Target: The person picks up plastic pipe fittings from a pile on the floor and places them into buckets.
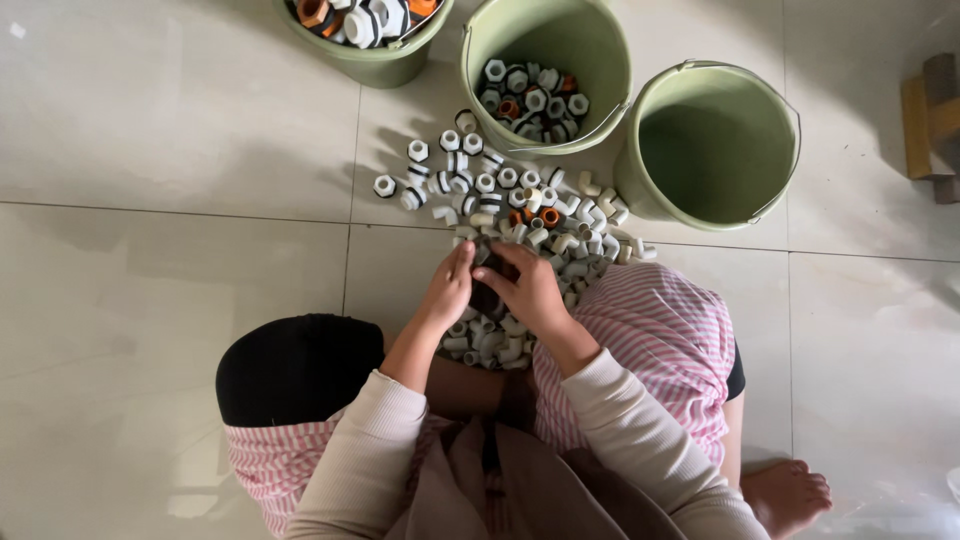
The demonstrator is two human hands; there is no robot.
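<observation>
Over the fittings pile [520,215], left hand [447,290] and right hand [530,290] share a grip on a dark fitting [487,295].

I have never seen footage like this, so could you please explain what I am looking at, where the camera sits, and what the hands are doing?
There is no machine here: a person sits on a tiled floor, and the single picture comes from a camera on their head, looking straight down past their sleeves and striped trousers.

The left hand and right hand meet over a pile of fittings, small white plastic pieces with a few orange ones, spread on the floor between the knees. The fingers close around something small and dark; I cannot tell what it is.

Three green buckets stand beyond the pile. The middle bucket holds white nut-shaped pieces, the right bucket looks empty, and the left bucket, cut off by the picture's top edge, holds more pieces. A bare foot shows at lower right.
</observation>
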